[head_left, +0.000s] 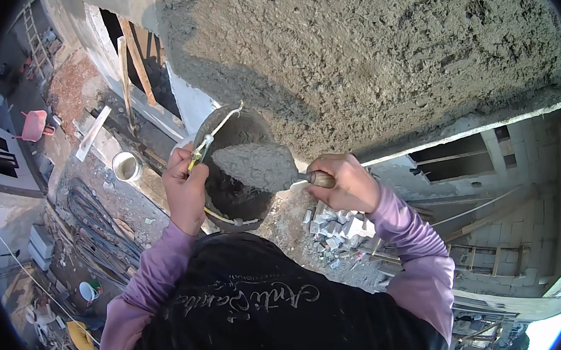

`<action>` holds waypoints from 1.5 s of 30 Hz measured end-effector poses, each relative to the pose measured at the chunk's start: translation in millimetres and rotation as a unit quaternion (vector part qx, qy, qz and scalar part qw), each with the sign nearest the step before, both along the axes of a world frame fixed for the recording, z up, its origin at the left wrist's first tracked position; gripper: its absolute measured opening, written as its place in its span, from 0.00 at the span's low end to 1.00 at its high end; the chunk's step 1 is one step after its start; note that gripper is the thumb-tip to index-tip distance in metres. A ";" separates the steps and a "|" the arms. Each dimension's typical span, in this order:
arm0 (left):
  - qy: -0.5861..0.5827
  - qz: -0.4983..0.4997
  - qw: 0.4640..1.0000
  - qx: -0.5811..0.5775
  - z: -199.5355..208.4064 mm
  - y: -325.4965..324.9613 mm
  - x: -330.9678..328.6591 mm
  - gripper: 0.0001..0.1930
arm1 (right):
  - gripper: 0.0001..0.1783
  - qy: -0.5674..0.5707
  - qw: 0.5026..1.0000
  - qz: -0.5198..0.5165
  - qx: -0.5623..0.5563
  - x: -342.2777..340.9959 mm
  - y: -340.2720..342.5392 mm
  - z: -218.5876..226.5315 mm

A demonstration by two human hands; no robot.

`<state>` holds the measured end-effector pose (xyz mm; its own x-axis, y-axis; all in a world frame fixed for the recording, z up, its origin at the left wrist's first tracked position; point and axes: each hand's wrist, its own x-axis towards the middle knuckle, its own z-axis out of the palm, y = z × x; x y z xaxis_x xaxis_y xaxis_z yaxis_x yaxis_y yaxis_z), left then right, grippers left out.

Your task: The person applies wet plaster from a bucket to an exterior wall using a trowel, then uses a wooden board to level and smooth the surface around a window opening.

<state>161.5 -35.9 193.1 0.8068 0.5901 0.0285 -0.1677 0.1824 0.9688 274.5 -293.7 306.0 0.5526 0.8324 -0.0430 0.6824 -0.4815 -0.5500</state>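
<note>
Well | trowel [258,165] partly hides bucket [255,126] interior | below: rubble [339,227], seemingly coiled hoses [99,226]

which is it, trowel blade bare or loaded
Loaded: rough grey mortar covers the blade of the trowel, whose handle the right hand grips.

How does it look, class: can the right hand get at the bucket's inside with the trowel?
Probably yes: the right hand grips the trowel, which appears over the open bucket; the left hand holds the cord handle to one side, leaving the way free.
</note>
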 end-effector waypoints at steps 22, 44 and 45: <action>0.069 0.134 0.988 0.026 -72.4 19.2 -11.9 0.06 | 0.15 -0.203 0.886 -0.411 -0.070 13.8 -92.6 290.7; -0.053 -0.044 0.964 0.259 11.4 -33.8 37.8 0.12 | 0.14 -0.180 0.958 0.183 -0.132 64.9 54.2 -219.4; -0.072 -0.063 0.965 0.243 9.5 -26.8 41.4 0.12 | 0.13 -0.091 0.980 0.156 -0.085 57.3 56.8 -227.7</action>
<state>203.0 -62.7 202.7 0.8384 0.3762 0.3944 -0.3134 -0.2593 0.9135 331.8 -236.9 78.3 0.2835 0.9514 -0.1199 0.8903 -0.3076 -0.3357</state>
